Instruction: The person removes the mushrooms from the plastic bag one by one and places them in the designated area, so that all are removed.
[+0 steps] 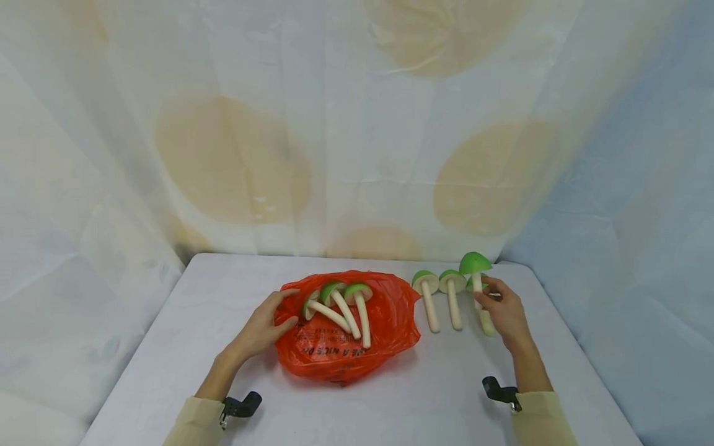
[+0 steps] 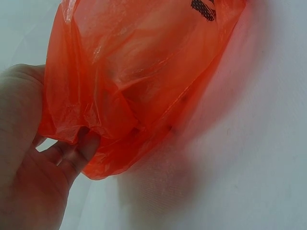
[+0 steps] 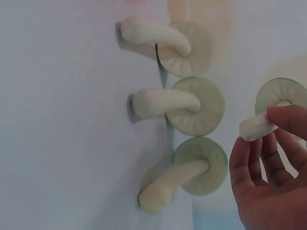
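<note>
A red plastic bag point(image 1: 390, 316) with black print lies on the table, its mouth spread open. Three toy mushrooms with green caps and pale stems, among them one mushroom point(image 1: 362, 313), lie on it or in its mouth. My left hand point(image 1: 262, 325) holds the bag's left edge; the left wrist view shows curled fingers point(image 2: 86, 143) against the red film. Between thumb and fingers, my right hand point(image 1: 504, 313) pinches the stem of a raised mushroom point(image 1: 474, 263). Below and beside it lie three more, a left mushroom point(image 1: 429, 303), a middle mushroom point(image 1: 454, 300) and a right mushroom point(image 3: 165, 189).
A white-covered table point(image 1: 234, 279) carries everything. Behind it hangs a pale curtain point(image 1: 357, 155) with yellowish round spots, and more cloth point(image 1: 630, 279) closes off the sides. Each wrist wears a black device.
</note>
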{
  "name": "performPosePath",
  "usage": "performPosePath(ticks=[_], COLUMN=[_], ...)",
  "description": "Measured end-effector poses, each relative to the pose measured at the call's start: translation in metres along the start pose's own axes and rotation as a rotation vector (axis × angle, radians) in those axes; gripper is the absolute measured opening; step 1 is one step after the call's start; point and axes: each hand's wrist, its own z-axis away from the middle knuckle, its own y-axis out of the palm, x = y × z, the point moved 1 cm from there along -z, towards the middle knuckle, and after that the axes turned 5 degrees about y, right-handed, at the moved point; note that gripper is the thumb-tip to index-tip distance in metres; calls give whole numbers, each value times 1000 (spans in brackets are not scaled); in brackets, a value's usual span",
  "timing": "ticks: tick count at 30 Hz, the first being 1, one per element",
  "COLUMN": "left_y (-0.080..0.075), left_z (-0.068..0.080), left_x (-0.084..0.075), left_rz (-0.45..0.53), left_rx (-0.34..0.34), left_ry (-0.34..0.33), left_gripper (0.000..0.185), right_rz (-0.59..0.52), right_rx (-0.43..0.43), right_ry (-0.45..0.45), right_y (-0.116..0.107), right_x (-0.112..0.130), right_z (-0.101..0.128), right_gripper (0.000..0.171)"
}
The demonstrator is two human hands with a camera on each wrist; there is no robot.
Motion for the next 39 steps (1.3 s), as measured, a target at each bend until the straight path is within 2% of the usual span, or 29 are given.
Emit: performPosePath(ticks=[15, 29, 39], left_y=[-1, -2, -3], left_z=[0, 1, 2], left_x=[0, 1, 1], left_rz=[-6, -6, 7], left_rx=[-4, -6, -5], left_ry=[4, -2, -13], left_gripper=[61, 60, 60], right_rz=[-33, -84, -118], right_rx=[-60, -139, -138], right_ry=[45, 151, 257], right_y=[-24, -39, -48], right_x=[-23, -48, -68], right_z=[-4, -11, -13], right_gripper=[52, 53, 58])
